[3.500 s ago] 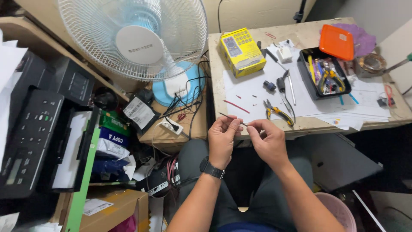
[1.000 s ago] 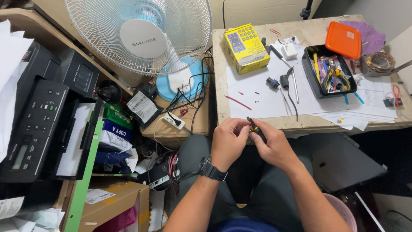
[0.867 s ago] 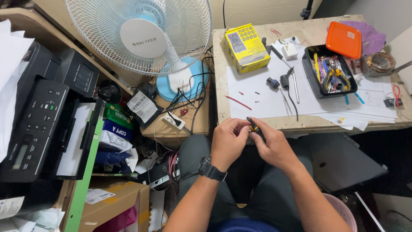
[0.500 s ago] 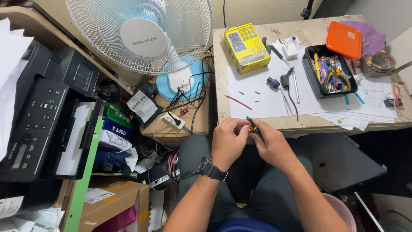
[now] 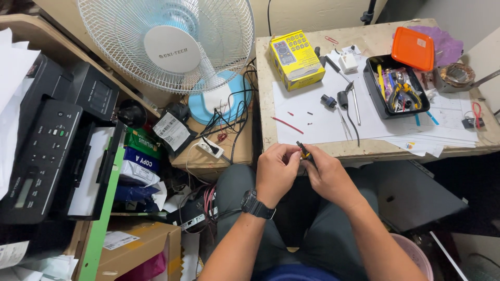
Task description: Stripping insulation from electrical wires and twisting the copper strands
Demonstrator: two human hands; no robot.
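My left hand (image 5: 276, 170) and my right hand (image 5: 327, 176) meet over my lap, just below the front edge of the wooden table (image 5: 364, 151). Between them sticks up a small pair of pliers (image 5: 303, 151) with yellow and black handles. Both hands are closed around it, fingers curled. Anything else pinched in the fingers is hidden. A black watch (image 5: 256, 204) is on my left wrist.
On the table lie white paper sheets (image 5: 317, 125) with a red wire piece (image 5: 286, 125), a yellow box (image 5: 297, 60), and a black tool tray (image 5: 396, 88) with an orange lid (image 5: 413, 48). At left stand a fan (image 5: 166, 44) and a printer (image 5: 47, 151).
3.5 s ago my hands held a thin wire and the pliers lay on the paper. Now the pliers are between my hands. Over the last second the hands barely moved.
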